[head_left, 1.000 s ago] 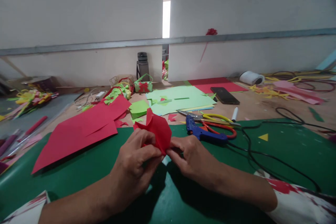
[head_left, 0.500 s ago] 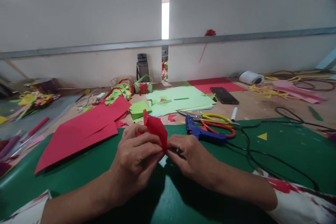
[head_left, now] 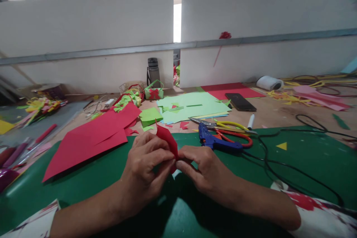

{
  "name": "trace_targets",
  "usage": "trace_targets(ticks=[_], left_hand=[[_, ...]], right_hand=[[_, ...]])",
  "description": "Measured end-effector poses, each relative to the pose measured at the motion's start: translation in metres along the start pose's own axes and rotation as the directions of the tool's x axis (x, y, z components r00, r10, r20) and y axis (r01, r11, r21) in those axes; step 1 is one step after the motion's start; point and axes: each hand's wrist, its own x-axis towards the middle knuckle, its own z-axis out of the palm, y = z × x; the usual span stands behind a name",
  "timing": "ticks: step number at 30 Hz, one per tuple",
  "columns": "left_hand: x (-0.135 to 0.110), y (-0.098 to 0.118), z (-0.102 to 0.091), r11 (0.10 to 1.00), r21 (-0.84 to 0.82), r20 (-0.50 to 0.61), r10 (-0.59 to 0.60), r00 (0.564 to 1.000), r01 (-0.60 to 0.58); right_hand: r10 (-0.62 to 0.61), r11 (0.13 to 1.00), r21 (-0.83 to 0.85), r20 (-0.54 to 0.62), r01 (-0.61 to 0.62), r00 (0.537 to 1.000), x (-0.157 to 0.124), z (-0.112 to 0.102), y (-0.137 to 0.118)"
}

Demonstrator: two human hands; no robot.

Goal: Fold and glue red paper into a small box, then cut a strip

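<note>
Between my two hands is a small piece of folded red paper, held up above the green mat. My left hand is closed on its left side and lower edge, with thumb and fingers pinching it. My right hand pinches the paper's lower right edge, fingertips touching those of the left. The fingers hide the lower part of the paper. Just beyond my right hand lies a blue glue gun. Scissors with red and yellow handles rest right behind it.
Large red sheets lie to the left. Behind are light green sheets, a phone, a small green paper basket and a bottle. A black cable loops across the right side. White panels stand at the back.
The red paper has turned slightly and looks narrower, still pinched by both hands. My right fingertips have closed in more tightly at its lower edge. The whole view has shifted slightly.
</note>
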Motion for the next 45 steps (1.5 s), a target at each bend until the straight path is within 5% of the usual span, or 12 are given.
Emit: trace_targets(ticks=[9, 15, 24, 36, 45], left_hand=[[0.003, 0.004, 0.001, 1.000, 0.016, 0.005, -0.005, 1.000, 0.005], [0.003, 0.008, -0.001, 0.996, 0.091, 0.057, 0.003, 0.998, -0.008], [0.001, 0.006, -0.003, 0.997, 0.076, 0.088, 0.006, 0.996, -0.013], [0.009, 0.009, -0.008, 0.987, 0.155, 0.039, 0.031, 0.999, -0.037], [0.023, 0.011, -0.013, 0.919, 0.390, 0.247, -0.047, 0.968, -0.055]], right_hand=[[-0.167, 0.983, -0.099, -0.123, 0.155, 0.978, -0.003, 0.007, 0.011], [-0.143, 0.979, -0.165, -0.120, 0.123, 0.982, -0.004, 0.007, 0.010], [-0.268, 0.929, -0.300, -0.147, 0.215, 0.952, -0.001, 0.007, 0.013], [-0.341, 0.838, -0.479, -0.083, 0.262, 0.937, 0.005, 0.000, 0.010], [-0.274, 0.772, -0.597, -0.003, 0.218, 0.962, 0.005, -0.003, 0.012]])
